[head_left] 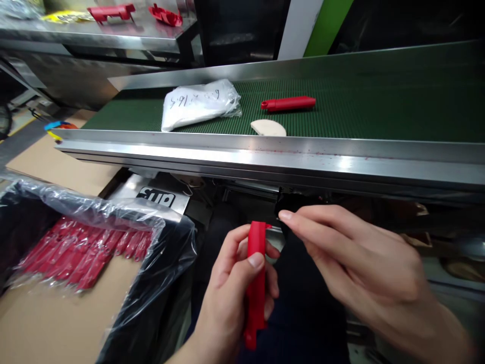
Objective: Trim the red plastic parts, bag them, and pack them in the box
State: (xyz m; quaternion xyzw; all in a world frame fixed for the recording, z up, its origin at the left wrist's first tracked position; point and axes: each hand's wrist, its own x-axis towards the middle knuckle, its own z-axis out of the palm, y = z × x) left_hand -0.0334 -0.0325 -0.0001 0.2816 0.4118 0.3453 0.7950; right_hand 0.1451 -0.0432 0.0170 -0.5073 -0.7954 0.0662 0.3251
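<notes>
Red handle: plastic, upright, clenched in the left hand [235,283]; the thumb lies across its front and the fingers [271,288] wrap behind. This handle [255,283] sits low in the middle of the view, below the conveyor's edge.
Right hand: the right hand [352,263] pinches a small black piece [287,205] between thumb and forefinger, just beside the handle's top end; whether the 2 touch I cannot tell.
Black piece: mostly hidden by the fingertips and dark against a dark background, so its shape is unclear.
Progress: judged from this, the black piece is not yet seated on the handle; joining looks like the step in hand. 1 red handle [288,103] lies on the belt, apart from the work.
Belt: green conveyor belt [379,101] with a steel rail [265,151] along its near edge.
On the belt: 1 white bag [199,105] with handwriting, 1 red handle, 1 pale half-round piece [268,128].
Box at left: cardboard box [56,313] lined with clear plastic film [113,212], holding a layer of red parts [76,253], too many and too blurred to count.
Far tabletop: steel tabletop [94,33] at upper left carries 2 red parts [111,11].
</notes>
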